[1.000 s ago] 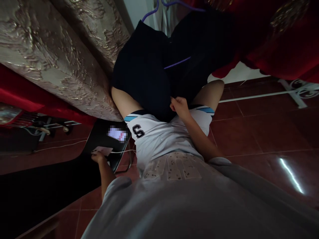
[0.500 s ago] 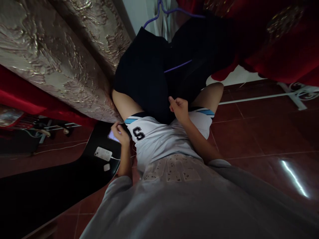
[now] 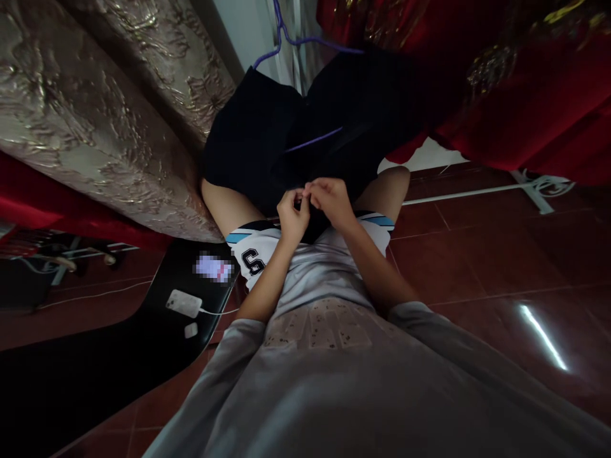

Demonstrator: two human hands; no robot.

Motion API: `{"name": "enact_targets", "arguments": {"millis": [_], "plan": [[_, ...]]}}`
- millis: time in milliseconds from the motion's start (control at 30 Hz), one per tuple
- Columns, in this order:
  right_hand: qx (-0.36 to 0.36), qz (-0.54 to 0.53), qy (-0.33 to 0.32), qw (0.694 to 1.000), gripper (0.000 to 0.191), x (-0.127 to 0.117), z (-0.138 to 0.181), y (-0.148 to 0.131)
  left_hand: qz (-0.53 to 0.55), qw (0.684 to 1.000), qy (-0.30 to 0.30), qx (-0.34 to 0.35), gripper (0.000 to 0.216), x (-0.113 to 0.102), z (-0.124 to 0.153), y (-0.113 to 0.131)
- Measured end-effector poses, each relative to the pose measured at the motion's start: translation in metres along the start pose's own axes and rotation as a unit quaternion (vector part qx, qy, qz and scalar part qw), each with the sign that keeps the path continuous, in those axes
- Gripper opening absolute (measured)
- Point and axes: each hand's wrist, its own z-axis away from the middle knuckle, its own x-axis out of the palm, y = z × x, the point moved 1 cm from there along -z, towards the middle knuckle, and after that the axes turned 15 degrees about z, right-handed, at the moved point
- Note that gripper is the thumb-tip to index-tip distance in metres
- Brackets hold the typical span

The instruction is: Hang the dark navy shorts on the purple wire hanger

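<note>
A dark navy garment (image 3: pixel 248 137) lies over my lap, on a purple hanger (image 3: pixel 315 41). The hanger's lower bar shows through the garment's opening. Above the near edge of the dark cloth, my left hand (image 3: pixel 294 216) and my right hand (image 3: pixel 331 202) meet with their fingertips touching. Both are closed in a pinch. Whatever lies between the fingers, if anything, is too small and dark to make out.
To the left, a black bench (image 3: pixel 157 334) holds a phone with a blurred screen (image 3: pixel 213 268), a white phone (image 3: pixel 184 303) on a cable and a small white case (image 3: pixel 191 330). Shiny beige cloth (image 3: pixel 119 121) hangs at left, red cloth (image 3: pixel 520 114) at right, above a white rack foot (image 3: pixel 532 191).
My left hand has left the phone on the bench and come over to my lap. It now meets my right hand, which stays over the garment. The view has shifted slightly.
</note>
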Motion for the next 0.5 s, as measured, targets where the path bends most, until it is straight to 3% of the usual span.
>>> {"name": "enact_targets", "arguments": {"millis": [133, 233, 300, 367, 400, 500], "plan": [[-0.054, -0.014, 0.058, 0.997, 0.037, -0.013, -0.037, -0.064, -0.025, 0.998, -0.021, -0.05, 0.016, -0.01, -0.009, -0.029], [-0.097, -0.005, 0.057, 0.994, 0.035, -0.013, -0.052, -0.104, -0.028, 0.997, -0.041, -0.061, 0.022, -0.018, -0.02, -0.032], [-0.11, -0.004, 0.064, 0.992, 0.034, -0.01, -0.053, -0.116, -0.014, 0.994, -0.086, -0.059, 0.024, -0.022, -0.03, -0.015], [-0.117, -0.007, 0.076, 0.99, 0.034, -0.01, -0.051, -0.12, 0.012, 0.991, -0.123, -0.043, 0.015, -0.024, -0.043, 0.018], [-0.116, -0.001, 0.076, 0.99, 0.035, -0.011, -0.049, -0.12, 0.031, 0.992, -0.121, -0.022, 0.008, -0.025, -0.051, 0.037], [-0.107, 0.046, 0.058, 0.992, 0.036, -0.017, -0.044, -0.12, 0.108, 0.986, -0.037, 0.124, 0.028, -0.027, -0.08, 0.094]]}}
